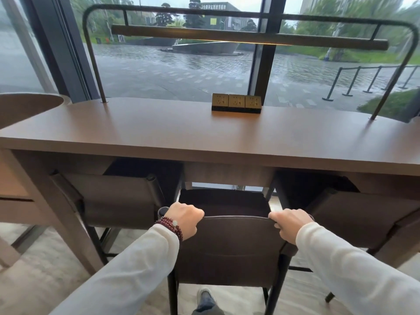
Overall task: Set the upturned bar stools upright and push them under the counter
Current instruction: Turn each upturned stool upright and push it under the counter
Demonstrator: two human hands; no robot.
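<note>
"Both hands hold what?"
"Left hand (185,220) and right hand (288,225) each grip the middle stool's (229,248) backrest top; it stands upright, seat partly under the counter (204,135)."

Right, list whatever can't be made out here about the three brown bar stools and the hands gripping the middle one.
Head view only:
- Middle brown leather-backed stool: feet cut off by the bottom edge; seat front in shadow under the long brown wooden counter.
- Left stool and right stool: seats hidden under the counter.
- Left hand and right hand: fingertips hidden behind the backrest.
- Gold socket block: details too small.
</note>
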